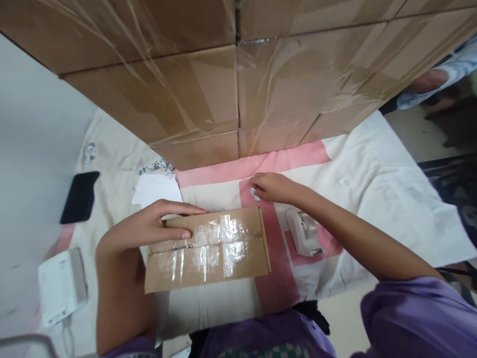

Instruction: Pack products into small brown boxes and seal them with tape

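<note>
A small cardboard box [208, 253], with shiny clear tape across its seam, is tilted toward me above the cloth. My left hand [164, 223] grips its upper left edge, thumb on the taped face and fingers behind. Beyond the box's upper right corner, my right hand [266, 186] is closed near the cloth, its fingertips pinching a small crumpled shiny scrap [255, 194], perhaps tape. Under my right forearm lies a white tape dispenser [301, 233], partly covered by the arm.
Large cartons [283, 84] wrapped in clear film stand stacked at the back. On the left are a black phone [79, 197], a white corded device [63, 286], white paper [154, 189] and crumpled scraps [158, 166]. A pink and white cloth [376, 174] covers the surface. Another person's arm [428, 82] shows far right.
</note>
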Tool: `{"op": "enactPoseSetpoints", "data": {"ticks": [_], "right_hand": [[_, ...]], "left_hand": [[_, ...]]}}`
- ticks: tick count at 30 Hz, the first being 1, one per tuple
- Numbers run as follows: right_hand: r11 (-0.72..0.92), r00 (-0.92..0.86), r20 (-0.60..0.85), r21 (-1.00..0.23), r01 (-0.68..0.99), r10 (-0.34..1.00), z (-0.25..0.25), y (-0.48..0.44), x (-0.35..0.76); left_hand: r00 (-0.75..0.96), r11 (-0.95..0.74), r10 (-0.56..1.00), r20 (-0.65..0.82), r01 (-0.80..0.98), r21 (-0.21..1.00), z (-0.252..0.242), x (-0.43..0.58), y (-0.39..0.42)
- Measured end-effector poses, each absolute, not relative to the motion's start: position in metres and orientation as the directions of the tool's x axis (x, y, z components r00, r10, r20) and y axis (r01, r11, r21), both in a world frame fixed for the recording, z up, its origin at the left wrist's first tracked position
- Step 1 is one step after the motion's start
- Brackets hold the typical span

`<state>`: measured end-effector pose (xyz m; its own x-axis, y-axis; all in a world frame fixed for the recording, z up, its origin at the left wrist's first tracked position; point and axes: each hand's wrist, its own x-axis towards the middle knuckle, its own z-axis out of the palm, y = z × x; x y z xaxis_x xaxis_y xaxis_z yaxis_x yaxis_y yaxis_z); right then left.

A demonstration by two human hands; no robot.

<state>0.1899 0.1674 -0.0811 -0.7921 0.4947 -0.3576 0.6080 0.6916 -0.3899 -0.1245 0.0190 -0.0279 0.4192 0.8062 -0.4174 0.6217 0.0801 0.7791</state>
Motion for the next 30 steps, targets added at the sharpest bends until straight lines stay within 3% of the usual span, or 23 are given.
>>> {"op": "enactPoseSetpoints", "data": {"ticks": [13,18,22,25,30], "right_hand": [[0.668,-0.764,-0.262,-0.375,0.643,0.589,-0.075,0.154,0.199],[0.600,-0.864,-0.218,-0.643,0.476,0.453,-0.057,0.129,0.224],[0.405,-0.885,-0.329,-0.798,0.447,0.328,-0.048,0.089,0.240],[0.346,-0.861,-0.268,-0.833,0.432,0.432,-0.046,0.048,0.239],[0.512,-0.812,-0.018,-0.768,0.384,0.583,-0.062,-0.024,0.221]], "left_hand": [[0.443,0.044,0.812,-0.379,0.602,0.797,-0.028,-0.121,0.019],[0.461,0.041,0.810,-0.363,0.573,0.819,-0.029,-0.122,0.019],[0.473,0.036,0.811,-0.344,0.547,0.836,-0.034,-0.129,0.019],[0.469,0.031,0.827,-0.309,0.512,0.859,-0.037,-0.135,0.020],[0.462,0.028,0.842,-0.278,0.477,0.879,-0.041,-0.131,0.022]]}}
